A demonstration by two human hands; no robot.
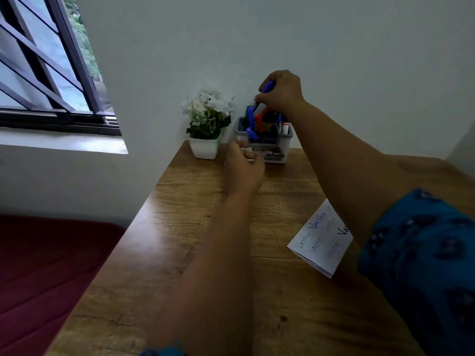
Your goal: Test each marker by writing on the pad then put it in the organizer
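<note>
Right hand [281, 89] pinches a blue marker [268, 86] above the grey organizer [264, 140]; left hand [243, 167] grips the organizer's front.

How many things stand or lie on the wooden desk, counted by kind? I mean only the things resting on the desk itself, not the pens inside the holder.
Organizer: 1
Flower pot: 1
Writing pad: 1
Total: 3

The right hand holds a blue marker above the organizer; it is not counted.
</note>
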